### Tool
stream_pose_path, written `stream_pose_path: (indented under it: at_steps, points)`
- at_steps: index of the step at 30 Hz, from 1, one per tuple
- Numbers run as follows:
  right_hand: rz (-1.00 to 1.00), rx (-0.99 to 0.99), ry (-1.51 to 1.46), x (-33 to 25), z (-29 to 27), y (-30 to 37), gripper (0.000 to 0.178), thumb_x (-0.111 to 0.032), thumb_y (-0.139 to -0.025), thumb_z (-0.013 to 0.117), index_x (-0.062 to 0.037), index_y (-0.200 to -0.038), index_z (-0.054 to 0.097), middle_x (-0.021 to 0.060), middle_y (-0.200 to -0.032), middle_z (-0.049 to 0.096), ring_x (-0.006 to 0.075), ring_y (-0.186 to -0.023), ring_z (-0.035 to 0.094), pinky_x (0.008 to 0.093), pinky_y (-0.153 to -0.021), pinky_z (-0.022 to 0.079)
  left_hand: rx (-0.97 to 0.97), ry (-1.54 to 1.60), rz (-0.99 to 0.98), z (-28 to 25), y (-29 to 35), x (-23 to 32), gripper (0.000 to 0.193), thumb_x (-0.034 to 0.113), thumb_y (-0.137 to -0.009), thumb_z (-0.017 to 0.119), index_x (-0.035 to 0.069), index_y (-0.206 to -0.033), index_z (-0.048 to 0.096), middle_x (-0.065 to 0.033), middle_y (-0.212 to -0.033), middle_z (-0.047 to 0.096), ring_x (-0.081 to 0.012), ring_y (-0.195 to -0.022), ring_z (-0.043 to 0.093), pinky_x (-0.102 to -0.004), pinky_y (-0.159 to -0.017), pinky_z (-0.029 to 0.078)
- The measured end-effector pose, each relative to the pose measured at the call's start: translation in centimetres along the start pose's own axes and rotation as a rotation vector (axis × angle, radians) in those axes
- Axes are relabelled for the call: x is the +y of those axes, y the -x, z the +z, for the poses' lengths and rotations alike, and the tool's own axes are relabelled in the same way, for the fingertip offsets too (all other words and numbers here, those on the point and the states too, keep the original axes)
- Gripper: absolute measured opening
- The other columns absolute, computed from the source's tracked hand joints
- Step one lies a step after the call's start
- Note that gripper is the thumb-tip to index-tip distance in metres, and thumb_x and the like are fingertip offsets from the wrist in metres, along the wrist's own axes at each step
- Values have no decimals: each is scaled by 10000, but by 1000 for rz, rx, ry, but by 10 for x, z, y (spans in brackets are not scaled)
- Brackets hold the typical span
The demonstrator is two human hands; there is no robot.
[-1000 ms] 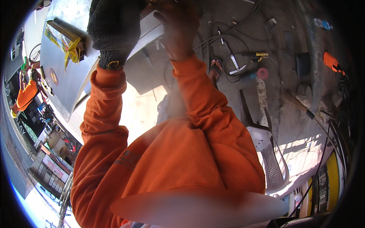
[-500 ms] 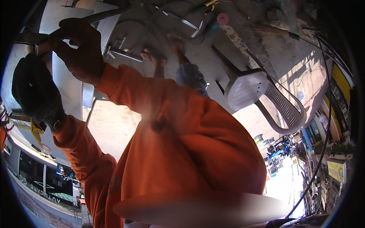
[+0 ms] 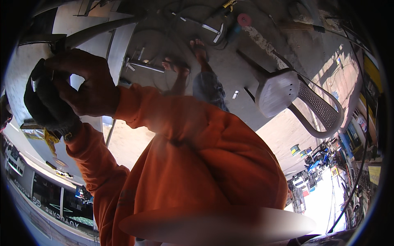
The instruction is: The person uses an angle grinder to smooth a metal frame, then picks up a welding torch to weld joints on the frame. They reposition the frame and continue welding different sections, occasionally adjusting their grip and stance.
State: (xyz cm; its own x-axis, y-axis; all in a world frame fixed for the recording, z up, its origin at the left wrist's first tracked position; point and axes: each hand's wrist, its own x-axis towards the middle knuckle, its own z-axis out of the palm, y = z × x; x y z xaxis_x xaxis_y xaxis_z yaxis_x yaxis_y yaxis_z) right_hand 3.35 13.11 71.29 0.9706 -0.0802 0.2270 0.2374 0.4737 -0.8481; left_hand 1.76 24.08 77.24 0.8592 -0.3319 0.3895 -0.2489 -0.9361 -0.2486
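My left hand (image 3: 46, 104) wears a dark knit glove and is held up at the left, fingers curled. A small pale edge shows at its fingers, but what it holds is hidden. My bare right hand (image 3: 88, 86) lies over the glove and clasps it, fingers bent around its back. Both orange sleeves (image 3: 164, 119) run down to my body. Just above the hands, a grey metal tube (image 3: 100, 29) with a dark end slants up to the right. Whether either hand touches it I cannot tell.
A pale metal panel (image 3: 121, 47) stands beside the hands. On the concrete floor lie a hammer (image 3: 213, 29), a pink disc (image 3: 245, 19), cables and small metal parts. My sandalled feet (image 3: 176, 65) stand near a white plastic chair (image 3: 287, 92). A yellow clamp-like thing (image 3: 50, 137) is lower left.
The view swung left and down. My right hand came down from a rod near the top edge onto the gloved left hand; the two hands were apart before and are now together.
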Motion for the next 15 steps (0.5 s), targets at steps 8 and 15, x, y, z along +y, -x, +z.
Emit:
stream_pose_path:
  at_steps: [8, 15]
  points:
    - [313, -104, 239, 24, -41, 44, 452, 26, -877, 683, -14, -1315, 577, 149, -1154, 662, 184, -829, 757, 294, -717, 588, 127, 358, -626, 2, -14, 22, 347, 194, -1090, 511, -86, -1271, 609, -241, -1241, 653, -333, -1054, 695, -414, -916, 622]
    - [308, -241, 867, 131, -223, 137, 348, -201, -927, 669, -21, -1222, 626, 191, -1152, 675, 322, -893, 715, 419, -797, 579, 185, 854, -937, 16, 11, 3, 384, 172, -1091, 477, -163, -1260, 560, -260, -1201, 658, -353, -1054, 679, -443, -945, 597]
